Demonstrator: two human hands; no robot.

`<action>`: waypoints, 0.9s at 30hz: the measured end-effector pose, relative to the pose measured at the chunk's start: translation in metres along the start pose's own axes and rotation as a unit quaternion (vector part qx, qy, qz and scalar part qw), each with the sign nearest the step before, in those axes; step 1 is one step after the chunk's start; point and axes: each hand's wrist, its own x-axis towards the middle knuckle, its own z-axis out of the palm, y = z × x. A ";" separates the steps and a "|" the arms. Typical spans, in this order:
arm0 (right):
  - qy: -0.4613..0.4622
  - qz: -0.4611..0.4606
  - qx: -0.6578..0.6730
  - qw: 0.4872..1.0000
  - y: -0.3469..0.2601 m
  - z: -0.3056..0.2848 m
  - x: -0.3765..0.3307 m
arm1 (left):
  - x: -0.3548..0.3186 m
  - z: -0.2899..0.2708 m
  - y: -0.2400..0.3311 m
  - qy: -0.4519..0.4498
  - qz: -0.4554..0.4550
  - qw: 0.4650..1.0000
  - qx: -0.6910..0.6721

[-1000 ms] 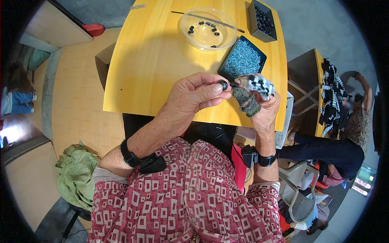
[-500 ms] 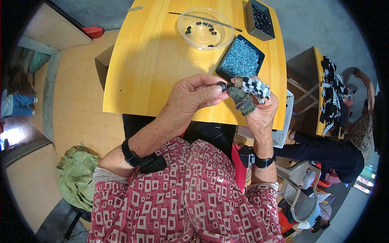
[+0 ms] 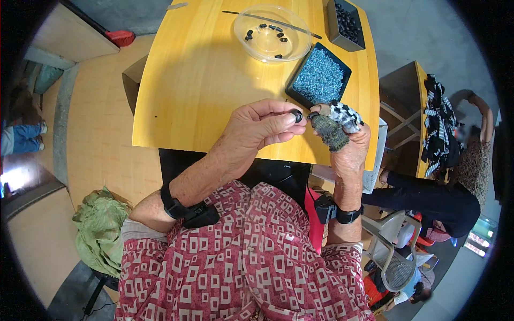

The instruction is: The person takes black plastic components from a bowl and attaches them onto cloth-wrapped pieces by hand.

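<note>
Over the table's near edge, my left hand (image 3: 249,128) pinches a small round black piece (image 3: 296,114) between thumb and fingertips. Facing it, my right hand (image 3: 350,152) has its fingers bent together around a small dark part (image 3: 313,115), whose kind is too small to make out. A grey-green knit cover (image 3: 330,134) and a black-and-white cloth wrap (image 3: 345,116) sheathe fingers of that hand. A narrow gap separates the two small pieces. Just beyond my hands is a black tray (image 3: 302,100) full of tiny bluish clear pieces.
Farther back on the yellow table (image 3: 187,107) stands a clear plastic bowl (image 3: 240,45) holding several small black parts. A thin dark rod (image 3: 231,12) lies by it. A dark bin (image 3: 350,45) of black pieces stands far right. Another person (image 3: 439,203) is at the right, beside a grey chair (image 3: 399,267).
My right hand has shifted slightly right, away from my left. The pieces at their fingertips, close together before, now show a gap. My left hand keeps its pinch on the round black piece.
</note>
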 end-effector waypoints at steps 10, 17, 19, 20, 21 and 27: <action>0.018 -0.053 -0.022 0.998 -0.002 0.001 -0.012 | -0.001 0.002 -0.004 -0.008 -0.025 1.000 -0.004; 0.019 -0.096 -0.091 0.991 0.002 0.000 -0.014 | -0.001 0.001 -0.005 -0.007 -0.029 1.000 0.010; 0.025 -0.095 -0.069 0.993 0.002 0.001 -0.014 | -0.001 0.000 -0.006 -0.004 -0.017 1.000 0.020; 0.019 -0.079 -0.067 0.994 -0.001 0.002 -0.015 | -0.002 0.000 -0.006 -0.004 -0.016 1.000 0.020; 0.014 -0.063 -0.065 0.996 -0.004 0.003 -0.015 | -0.001 0.000 -0.006 -0.001 -0.013 1.000 0.023; 0.003 -0.108 -0.106 0.988 -0.006 0.006 -0.011 | -0.001 -0.001 -0.008 0.003 -0.005 1.000 0.028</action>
